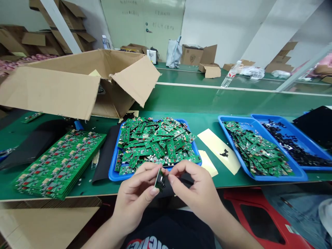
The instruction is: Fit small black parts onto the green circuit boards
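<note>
My left hand (137, 193) pinches a small circuit board (160, 180) between thumb and fingers, tilted up on edge, with a dark face turned to the right. My right hand (194, 190) is closed close to the board's upper right edge, thumb and forefinger pressed together. Whatever lies between those fingertips is too small to make out. Just beyond both hands, a blue tray (113, 169) holds a heap of loose green circuit boards (155, 145).
Stacked board panels (59, 162) lie left, below an open cardboard box (52, 91). Yellowish paper sheets (219, 148) bear black bits. Rightward are another blue tray (280, 178) of boards and a blue tray (320, 167) of small black parts. A red stool (233, 200) stands below the table's edge.
</note>
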A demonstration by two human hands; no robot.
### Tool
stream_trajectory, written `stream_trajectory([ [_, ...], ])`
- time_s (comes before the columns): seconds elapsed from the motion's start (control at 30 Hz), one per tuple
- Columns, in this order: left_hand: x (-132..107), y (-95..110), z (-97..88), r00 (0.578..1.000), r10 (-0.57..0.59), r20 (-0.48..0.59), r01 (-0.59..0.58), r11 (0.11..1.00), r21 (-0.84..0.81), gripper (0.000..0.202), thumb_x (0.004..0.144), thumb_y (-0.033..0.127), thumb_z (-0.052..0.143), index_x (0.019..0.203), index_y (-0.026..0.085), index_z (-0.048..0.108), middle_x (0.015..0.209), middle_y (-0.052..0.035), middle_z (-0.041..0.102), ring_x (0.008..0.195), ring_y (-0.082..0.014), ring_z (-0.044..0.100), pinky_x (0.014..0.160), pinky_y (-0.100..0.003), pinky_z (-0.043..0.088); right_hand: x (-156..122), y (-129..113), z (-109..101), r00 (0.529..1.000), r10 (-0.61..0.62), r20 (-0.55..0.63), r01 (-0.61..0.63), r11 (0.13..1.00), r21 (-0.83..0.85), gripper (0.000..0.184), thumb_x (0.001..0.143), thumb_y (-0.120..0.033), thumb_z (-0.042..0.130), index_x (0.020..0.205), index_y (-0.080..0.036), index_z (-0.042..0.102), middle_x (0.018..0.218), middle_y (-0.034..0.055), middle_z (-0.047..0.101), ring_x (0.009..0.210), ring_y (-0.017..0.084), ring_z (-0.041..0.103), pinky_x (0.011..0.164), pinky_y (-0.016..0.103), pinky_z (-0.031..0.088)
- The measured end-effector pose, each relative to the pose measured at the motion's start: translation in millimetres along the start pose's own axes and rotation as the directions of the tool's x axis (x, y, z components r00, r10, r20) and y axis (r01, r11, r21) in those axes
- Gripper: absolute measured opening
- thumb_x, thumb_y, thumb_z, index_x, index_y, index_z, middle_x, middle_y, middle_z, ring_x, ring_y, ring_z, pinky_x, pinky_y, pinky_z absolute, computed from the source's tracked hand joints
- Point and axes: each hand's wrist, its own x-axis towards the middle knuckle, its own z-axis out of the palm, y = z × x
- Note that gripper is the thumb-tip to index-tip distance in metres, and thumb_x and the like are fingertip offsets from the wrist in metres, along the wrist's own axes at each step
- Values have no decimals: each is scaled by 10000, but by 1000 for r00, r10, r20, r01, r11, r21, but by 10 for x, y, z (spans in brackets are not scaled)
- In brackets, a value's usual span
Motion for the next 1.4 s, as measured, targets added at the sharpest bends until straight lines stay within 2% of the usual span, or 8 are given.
stream_trajectory([
  [0.1,1,18,2,999,-30,45,27,998,65,277,843,251,616,1110,306,670,1018,-76,632,900,-180,610,759,-280,532,23,4,-20,982,-177,-62,166,974,-155,93,790,-158,533,715,-187,578,645,-17,595,605,117,551,580,234,438],
  [0.33,24,79,8,991,-77,112,52,976,209,268,891,300,539,1130,303,660,1024,-68,645,921,-184,589,818,-288,493,35,72,0,861,-500,-99,432,819,-378,105,833,-95,524,781,-172,572,684,-1,612,647,126,559,807,344,462],
  [0.6,67,88,12,971,-192,143,153,957,248,261,903,327,509,1077,268,693,959,-68,660,892,-198,590,791,-283,470,57,162,-60,779,-627,-6,556,695,-456,138,848,-39,500,837,-160,565,736,16,638,679,126,592,946,466,413],
  [0.87,137,109,44,903,-373,214,305,906,295,336,900,393,486,827,174,731,823,-68,634,815,-207,580,739,-287,453,83,241,-163,714,-685,146,653,576,-491,220,880,-35,435,857,-165,610,796,42,630,731,126,616,985,507,395],
  [1.1,152,-3,32,936,-304,179,225,905,360,234,888,313,515,898,218,729,847,-55,649,815,-204,597,760,-320,489,59,244,-187,733,-634,247,653,555,-515,247,857,-34,432,906,-169,633,996,116,614,925,180,627,1014,530,372],
  [1.27,166,-82,6,976,-188,112,121,891,438,272,876,238,534,1111,268,666,915,-62,659,860,-206,633,746,-326,542,-92,81,-298,713,-629,309,697,585,-415,432,788,-39,486,1166,-237,551,1244,125,505,1180,251,512,1056,577,309],
  [1.33,154,-90,-17,993,-82,88,25,855,518,335,864,207,553,1187,272,614,946,-65,645,873,-198,636,748,-317,555,-183,-2,-422,748,-628,212,653,642,-401,484,772,-42,518,1192,-281,525,1245,87,526,1165,264,525,1058,591,307],
  [1.4,137,-71,-46,991,74,112,-129,753,646,416,853,144,560,1247,278,558,1009,-68,631,942,-198,627,823,-333,544,-238,-78,-567,835,-550,8,508,766,-393,495,805,-72,508,1228,-327,487,1220,53,561,1156,268,534,1053,592,312],
])
